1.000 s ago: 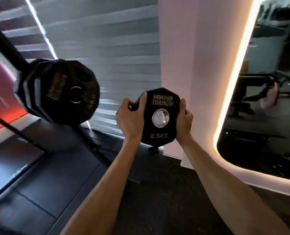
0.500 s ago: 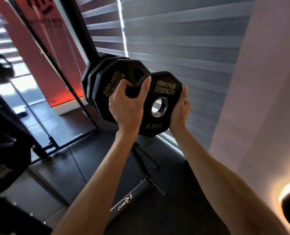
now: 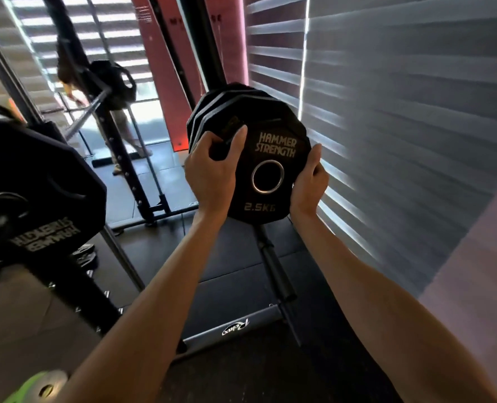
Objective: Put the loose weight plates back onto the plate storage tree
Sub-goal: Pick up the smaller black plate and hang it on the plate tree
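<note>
Fingers (image 3: 203, 142) of left hand (image 3: 209, 175) curl over the upper-left rim of one black many-sided rubber 2.5 kg plate with a steel-ringed hole (image 3: 273, 146), thumb flat on its face. Right hand (image 3: 309, 181) grips the right rim, thumb on the edge. Both forearms are stretched forward. Plate is upright, face to camera, directly in front of a stack of bigger black plates (image 3: 212, 112): three rims countable, contact unclear. One more large black plate (image 3: 37, 193) sits near left, lettering upside down.

The 2.5 kg plate (image 3: 273, 146) hides most of the stacked plates (image 3: 212, 109) behind it; the blinds (image 3: 416, 112) are blurred.
</note>
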